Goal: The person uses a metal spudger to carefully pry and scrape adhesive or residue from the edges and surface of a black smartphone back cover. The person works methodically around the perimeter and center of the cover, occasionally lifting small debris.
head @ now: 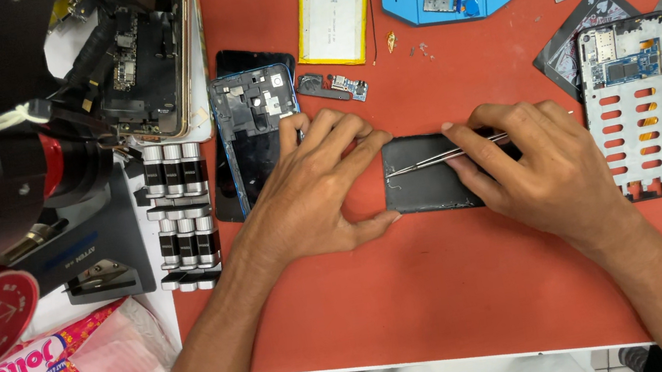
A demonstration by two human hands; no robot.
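Pinching tweezers (446, 157) in the right hand (536, 167), left hand (319, 192) spread (steadying) beside black phone panel (428, 184).

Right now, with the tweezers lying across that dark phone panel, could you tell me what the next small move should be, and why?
Probably slide the tweezers' tips a little further toward the panel's left edge. The right hand holds them low and flat over the dark panel, their tips close to that edge, while the left hand braces the panel's left side on the red mat, so it looks steadied.
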